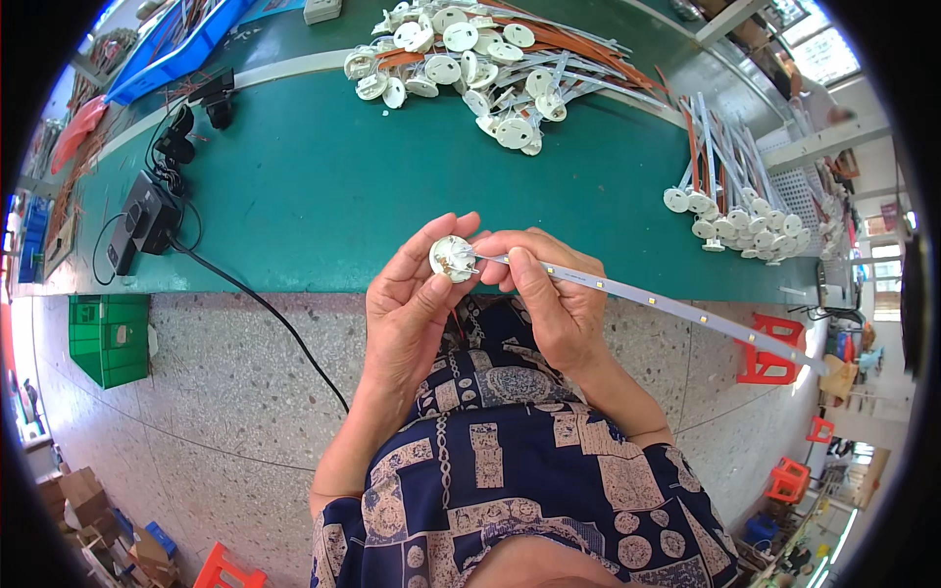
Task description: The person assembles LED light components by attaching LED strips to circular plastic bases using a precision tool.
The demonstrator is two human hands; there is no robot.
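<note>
My left hand [417, 294] pinches a small round white end cap [451, 259] between thumb and fingers, just in front of the green table's near edge. My right hand [549, 294] grips the near end of a long narrow white light strip [676, 306] dotted with small yellow chips. The strip's end meets the cap, and the rest runs out to the right, past the table edge. Thin wires show at the cap's face.
The green table [323, 186] carries a heap of white caps with orange wires [470, 59] at the back and a bundle of finished strips [730, 211] at the right. A black power adapter with cable [142, 220] lies at the left. A green crate [108, 338] and red stools [769, 348] stand on the floor.
</note>
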